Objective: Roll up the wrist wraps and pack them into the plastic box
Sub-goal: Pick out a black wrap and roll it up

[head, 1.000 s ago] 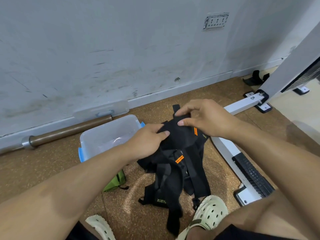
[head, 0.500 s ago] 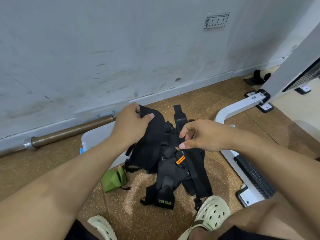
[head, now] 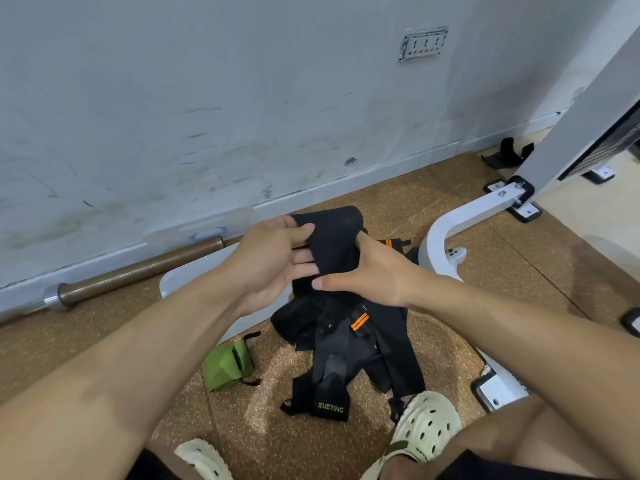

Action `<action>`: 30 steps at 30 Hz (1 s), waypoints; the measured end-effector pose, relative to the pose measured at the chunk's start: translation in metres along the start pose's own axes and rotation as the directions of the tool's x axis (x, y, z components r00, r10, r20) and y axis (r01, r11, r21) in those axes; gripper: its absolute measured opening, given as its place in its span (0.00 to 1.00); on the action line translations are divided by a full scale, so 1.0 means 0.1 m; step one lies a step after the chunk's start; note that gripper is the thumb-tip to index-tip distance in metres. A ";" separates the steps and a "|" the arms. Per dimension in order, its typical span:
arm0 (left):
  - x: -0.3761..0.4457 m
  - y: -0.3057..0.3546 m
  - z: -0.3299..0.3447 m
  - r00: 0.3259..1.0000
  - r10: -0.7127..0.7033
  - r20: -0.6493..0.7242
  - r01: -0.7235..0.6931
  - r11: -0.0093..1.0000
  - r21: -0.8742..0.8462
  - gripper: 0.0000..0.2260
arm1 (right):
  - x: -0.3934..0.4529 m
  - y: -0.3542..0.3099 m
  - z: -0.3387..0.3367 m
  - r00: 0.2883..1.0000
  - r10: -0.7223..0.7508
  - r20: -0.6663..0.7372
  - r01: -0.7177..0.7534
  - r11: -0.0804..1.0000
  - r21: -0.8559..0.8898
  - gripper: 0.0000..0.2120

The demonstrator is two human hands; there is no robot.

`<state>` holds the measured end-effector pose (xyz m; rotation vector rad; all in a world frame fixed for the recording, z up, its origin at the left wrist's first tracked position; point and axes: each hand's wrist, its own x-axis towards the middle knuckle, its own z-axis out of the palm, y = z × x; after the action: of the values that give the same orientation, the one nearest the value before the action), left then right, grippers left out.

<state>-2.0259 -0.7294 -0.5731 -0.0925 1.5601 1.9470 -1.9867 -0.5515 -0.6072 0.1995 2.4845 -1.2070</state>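
Two hands: left hand [head: 273,258] and right hand [head: 377,271]. One held black wrap [head: 334,237]. One tangled pile of black wraps [head: 349,344], number unclear. One green wrap [head: 227,367]. One plastic box [head: 194,275]. One barbell [head: 138,271]. Two pale clogs [head: 427,427]

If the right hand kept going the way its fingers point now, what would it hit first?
The right hand points left and a bit away; its fingers already touch the black wrap, and just beyond lies the left hand. Depth is uncertain.
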 end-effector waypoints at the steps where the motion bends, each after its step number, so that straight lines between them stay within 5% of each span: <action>1: 0.00 0.00 -0.01 0.997 0.048 -0.056 -0.041 0.992 0.119 0.04 | 0.00 -0.02 0.00 1.000 0.011 -0.016 -0.011 1.000 -0.015 0.37; 3: 0.01 0.01 -0.06 0.965 0.180 -0.193 -0.104 0.930 0.352 0.07 | 0.02 -0.04 -0.02 0.998 -0.008 -0.062 0.005 0.999 -0.052 0.35; 7: 0.03 0.07 -0.17 0.901 0.278 -0.332 -0.116 0.894 0.433 0.06 | 0.05 -0.06 -0.14 0.989 -0.100 -0.108 0.063 0.951 -0.303 0.35; 10: 0.09 0.11 -0.28 0.848 0.370 -0.380 -0.097 0.813 0.575 0.06 | 0.09 -0.01 -0.30 0.989 -0.066 -0.132 0.008 0.917 -0.399 0.25; 15: 0.23 0.10 -0.51 0.839 0.326 -0.435 0.048 0.753 0.656 0.04 | 0.10 0.09 -0.61 0.994 0.095 -0.047 -0.104 0.957 -0.271 0.16; 23: 0.30 0.09 -0.69 0.883 0.256 -0.394 0.252 0.450 0.857 0.04 | 0.01 0.27 -0.96 0.966 0.259 -0.006 -0.246 0.909 -0.337 0.08; 26: 0.32 -0.01 -0.68 0.927 0.149 -0.343 0.280 0.333 0.900 0.06 | -0.03 0.32 -1.02 0.962 0.274 0.013 -0.270 0.955 -0.126 0.08; 28: 0.30 -0.05 -0.58 0.942 0.224 -0.250 0.188 0.265 0.946 0.09 | -0.03 0.29 -0.99 0.956 0.284 0.073 -0.289 0.954 0.080 0.10; 30: 0.27 -0.11 -0.45 0.959 0.267 -0.093 -0.007 0.353 0.936 0.13 | 0.00 0.22 -0.92 0.959 0.267 0.097 -0.284 0.925 0.252 0.17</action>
<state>-2.0562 -0.7573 -0.6070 0.3286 2.6995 0.8385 -2.0047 -0.4656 -0.5715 0.5548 2.1466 -1.3908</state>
